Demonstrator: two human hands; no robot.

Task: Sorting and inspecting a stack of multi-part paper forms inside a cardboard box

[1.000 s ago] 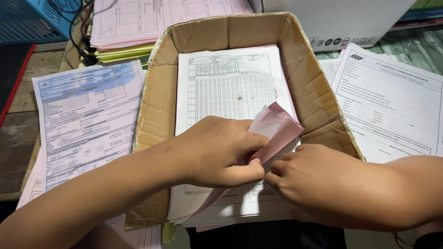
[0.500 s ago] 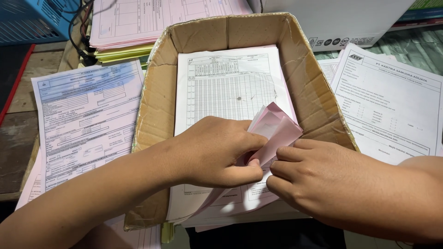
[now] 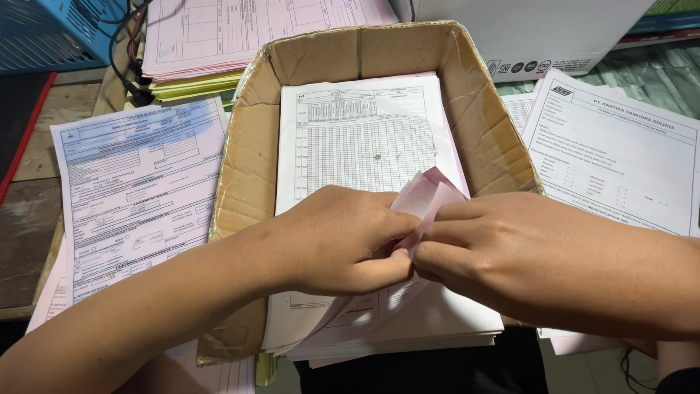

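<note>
Now | left hand (image 3: 343,241), right hand (image 3: 496,255) pinch pink sheet (image 3: 430,191) | box wall (image 3: 496,146) near

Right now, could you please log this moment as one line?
left hand: pinching pink sheets | right hand: pinching same | cardboard box: paper stack

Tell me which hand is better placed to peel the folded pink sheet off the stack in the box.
Right, probably. The right hand has its fingertips on the raised edge of the pink sheet, free to lift it. The left hand grips the fold lower down, over the paper stack in the cardboard box.
</note>
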